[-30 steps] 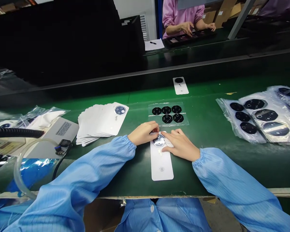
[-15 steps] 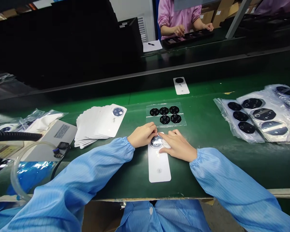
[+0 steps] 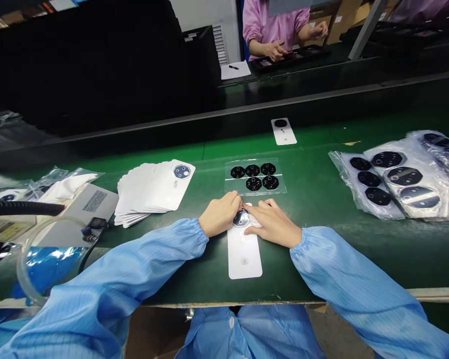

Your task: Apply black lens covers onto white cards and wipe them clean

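In front of me a white phone-back-shaped panel point(image 3: 244, 259) lies flat on the green bench. A dark disc point(image 3: 241, 219) with light ring marks sits at its top end. My left hand point(image 3: 220, 214) is closed, its fingertips pressed together at the disc's upper left edge; whatever they pinch is hidden. From the other side my right hand point(image 3: 275, 224) bends over the panel with its index fingertip near the left fingers. Under its palm, between thumb and fingers, is a crumpled white cloth point(image 3: 253, 222). Just beyond my hands lies a clear sheet of black discs point(image 3: 253, 170).
A fanned stack of white panels point(image 3: 149, 189) lies left, beside a grey boxed device point(image 3: 97, 199) with hoses. Bagged black discs point(image 3: 387, 177) lie right. Farther back is another white panel point(image 3: 284, 133). Across the bench a person in pink point(image 3: 271, 25) handles a black tray.
My hands stay at the disc, the left shifting slightly over its upper edge. The far white panel sits slightly more to the right. The person across has raised one hand off the tray.
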Demonstrator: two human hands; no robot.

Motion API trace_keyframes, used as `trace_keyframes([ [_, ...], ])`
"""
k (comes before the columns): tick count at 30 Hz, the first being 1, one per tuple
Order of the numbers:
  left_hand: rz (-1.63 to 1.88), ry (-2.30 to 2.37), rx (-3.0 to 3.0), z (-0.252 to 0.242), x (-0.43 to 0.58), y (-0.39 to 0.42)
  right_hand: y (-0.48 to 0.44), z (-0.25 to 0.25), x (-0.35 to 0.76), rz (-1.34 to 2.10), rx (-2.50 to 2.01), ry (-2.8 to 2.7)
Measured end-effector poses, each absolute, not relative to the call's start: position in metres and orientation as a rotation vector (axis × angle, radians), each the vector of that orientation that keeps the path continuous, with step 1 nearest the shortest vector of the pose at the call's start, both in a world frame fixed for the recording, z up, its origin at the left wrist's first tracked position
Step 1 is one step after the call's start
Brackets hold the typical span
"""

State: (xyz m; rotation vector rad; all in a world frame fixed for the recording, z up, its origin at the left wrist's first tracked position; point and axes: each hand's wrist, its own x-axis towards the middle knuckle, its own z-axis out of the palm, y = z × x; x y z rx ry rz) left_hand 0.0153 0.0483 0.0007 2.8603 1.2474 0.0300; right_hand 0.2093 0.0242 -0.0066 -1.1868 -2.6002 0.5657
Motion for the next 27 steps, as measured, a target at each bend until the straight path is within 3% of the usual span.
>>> trace_keyframes([
  [12, 0.139, 1.164, 2.943, 0.009, 0.001, 0.007, 0.025, -0.007, 0.21, 0.566, -1.201, -2.585],
  [17, 0.25, 1.347, 2.862, 0.0, 0.0, -0.022, 0.025, -0.008, 0.209, 0.551, -1.147, -2.618],
  [27, 0.37, 1.41, 2.702, 0.003, 0.007, 0.007, 0.019, -0.012, 0.205, 0.475, -1.18, -2.585],
])
